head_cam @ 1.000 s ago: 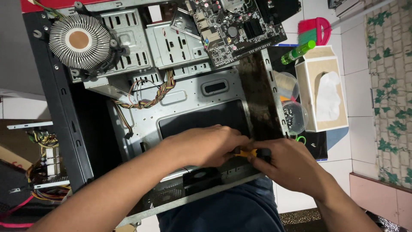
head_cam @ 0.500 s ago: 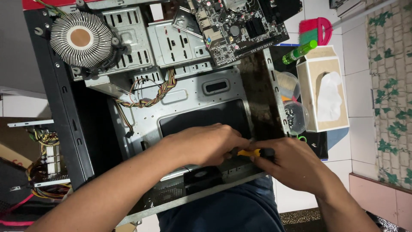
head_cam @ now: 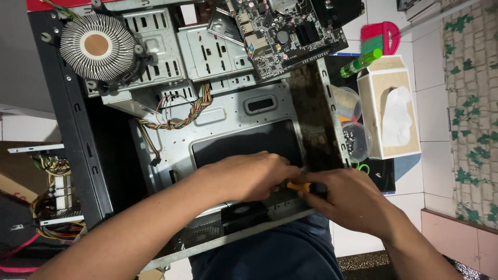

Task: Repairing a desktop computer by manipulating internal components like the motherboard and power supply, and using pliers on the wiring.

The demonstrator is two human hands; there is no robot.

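— Two hands meet at the near edge of the computer case (head_cam: 233, 124). Left hand (head_cam: 249, 173)?
— Its fingers curl down onto the case floor; what they pinch is hidden.
— And rightward?
— The yellow-and-black screwdriver (head_cam: 306, 187) lies crosswise, tip toward the left fingers, handle clamped in the right hand (head_cam: 353, 199), which is nearer.

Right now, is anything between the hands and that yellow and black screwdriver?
No. The right hand grips the screwdriver by its handle, and the left hand rests right against its front end inside the computer case. Nothing visible sits between them.
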